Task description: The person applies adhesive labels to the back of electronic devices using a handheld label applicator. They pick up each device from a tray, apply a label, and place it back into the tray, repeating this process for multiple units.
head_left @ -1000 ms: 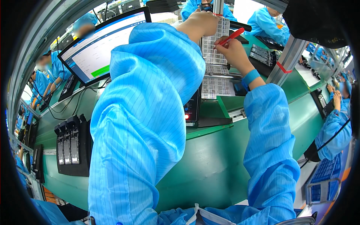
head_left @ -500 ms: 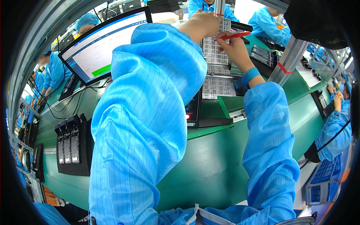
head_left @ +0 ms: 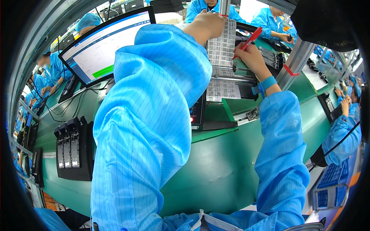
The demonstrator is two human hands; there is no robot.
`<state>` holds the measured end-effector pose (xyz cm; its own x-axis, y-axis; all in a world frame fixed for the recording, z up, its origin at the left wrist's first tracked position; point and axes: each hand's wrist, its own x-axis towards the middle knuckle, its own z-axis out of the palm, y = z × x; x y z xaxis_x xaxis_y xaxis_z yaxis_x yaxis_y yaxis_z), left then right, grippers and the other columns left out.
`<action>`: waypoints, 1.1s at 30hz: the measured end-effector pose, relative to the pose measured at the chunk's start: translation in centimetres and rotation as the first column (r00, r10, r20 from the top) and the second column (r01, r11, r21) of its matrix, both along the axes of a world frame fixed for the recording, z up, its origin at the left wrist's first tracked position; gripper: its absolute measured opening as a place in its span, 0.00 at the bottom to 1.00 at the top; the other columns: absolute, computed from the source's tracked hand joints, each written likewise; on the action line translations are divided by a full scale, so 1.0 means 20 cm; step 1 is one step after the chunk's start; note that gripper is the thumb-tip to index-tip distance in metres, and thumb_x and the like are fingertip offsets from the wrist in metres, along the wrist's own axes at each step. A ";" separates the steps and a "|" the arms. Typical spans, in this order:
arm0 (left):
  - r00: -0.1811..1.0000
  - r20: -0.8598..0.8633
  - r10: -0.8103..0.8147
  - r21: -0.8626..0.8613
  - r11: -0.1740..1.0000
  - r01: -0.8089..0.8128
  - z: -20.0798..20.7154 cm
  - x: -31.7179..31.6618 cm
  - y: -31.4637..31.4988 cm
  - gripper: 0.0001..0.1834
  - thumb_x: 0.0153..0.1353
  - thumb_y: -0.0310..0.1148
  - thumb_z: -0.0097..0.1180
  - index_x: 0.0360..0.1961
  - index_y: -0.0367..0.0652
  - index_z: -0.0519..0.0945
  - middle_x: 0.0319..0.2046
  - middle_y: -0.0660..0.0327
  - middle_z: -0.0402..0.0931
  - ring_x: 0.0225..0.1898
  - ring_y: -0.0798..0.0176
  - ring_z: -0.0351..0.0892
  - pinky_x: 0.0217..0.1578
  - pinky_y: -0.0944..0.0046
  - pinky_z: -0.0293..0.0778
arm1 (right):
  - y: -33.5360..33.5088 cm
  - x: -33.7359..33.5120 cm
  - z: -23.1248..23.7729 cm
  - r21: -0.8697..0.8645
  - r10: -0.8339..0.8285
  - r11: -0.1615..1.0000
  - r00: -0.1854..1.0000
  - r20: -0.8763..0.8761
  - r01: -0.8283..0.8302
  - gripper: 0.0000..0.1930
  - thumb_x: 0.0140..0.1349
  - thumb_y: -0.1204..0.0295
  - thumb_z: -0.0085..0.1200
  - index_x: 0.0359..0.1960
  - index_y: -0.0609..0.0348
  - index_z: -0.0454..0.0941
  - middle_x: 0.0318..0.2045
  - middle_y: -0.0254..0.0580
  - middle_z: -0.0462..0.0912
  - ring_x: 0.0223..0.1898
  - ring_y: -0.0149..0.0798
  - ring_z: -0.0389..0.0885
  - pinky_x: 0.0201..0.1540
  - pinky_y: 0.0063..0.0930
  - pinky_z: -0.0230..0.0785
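Note:
At the top centre, my left hand (head_left: 206,26) is closed at the upper left edge of a long strip of printed labels (head_left: 221,48). Its fingertips are partly hidden behind the hand. The strip runs down over the metal rollers of a label machine (head_left: 236,78). My right hand (head_left: 252,59) grips a red pen (head_left: 253,37), tilted with its lower end close to the strip's right edge. Around the right wrist is a blue band (head_left: 266,83). Below the rollers, a black box (head_left: 197,115) shows a lit red lamp.
A monitor (head_left: 104,46) stands at the left over loose cables. A black tray (head_left: 85,165) with several dark parts lies on the green bench (head_left: 216,169). Another tray of parts (head_left: 271,57) sits beyond the metal post (head_left: 293,63). Several co-workers in blue work around.
My right hand has moved right and slightly down, off the strip. The red pen has turned more upright. My left hand stays almost in place.

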<state>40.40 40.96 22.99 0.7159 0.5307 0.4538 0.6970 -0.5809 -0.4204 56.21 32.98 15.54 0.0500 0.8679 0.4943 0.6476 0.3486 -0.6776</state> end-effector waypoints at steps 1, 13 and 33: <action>1.000 0.000 -0.001 0.006 1.000 0.001 0.00 0.00 0.00 0.32 0.49 0.35 0.49 0.59 0.53 0.60 0.47 0.53 0.69 0.48 0.52 0.71 0.51 0.55 0.64 | 0.00 0.00 0.00 -0.011 0.004 1.000 1.000 0.016 -0.004 0.11 0.48 0.66 0.50 0.24 0.64 0.74 0.20 0.41 0.76 0.24 0.32 0.74 0.29 0.26 0.64; 1.000 -0.003 -0.008 -0.020 1.000 0.008 0.01 0.00 -0.02 0.31 0.49 0.34 0.49 0.58 0.53 0.61 0.46 0.51 0.69 0.48 0.51 0.71 0.51 0.54 0.63 | 0.04 0.01 -0.05 0.071 -0.072 0.995 0.994 0.083 0.066 0.13 0.49 0.65 0.50 0.26 0.65 0.75 0.21 0.45 0.77 0.26 0.39 0.77 0.31 0.29 0.66; 1.000 -0.001 -0.025 0.002 1.000 0.025 0.01 0.00 -0.03 0.32 0.49 0.34 0.49 0.59 0.53 0.60 0.46 0.51 0.69 0.47 0.52 0.71 0.51 0.54 0.63 | 0.14 0.01 0.00 0.285 -0.091 0.952 0.993 -0.078 0.109 0.11 0.52 0.67 0.50 0.29 0.63 0.75 0.24 0.42 0.78 0.27 0.34 0.77 0.31 0.25 0.67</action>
<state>40.48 40.43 23.10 0.7290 0.5120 0.4543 0.6823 -0.5969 -0.4220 56.49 35.79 15.46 0.1681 0.6779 0.7157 0.6485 0.4708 -0.5982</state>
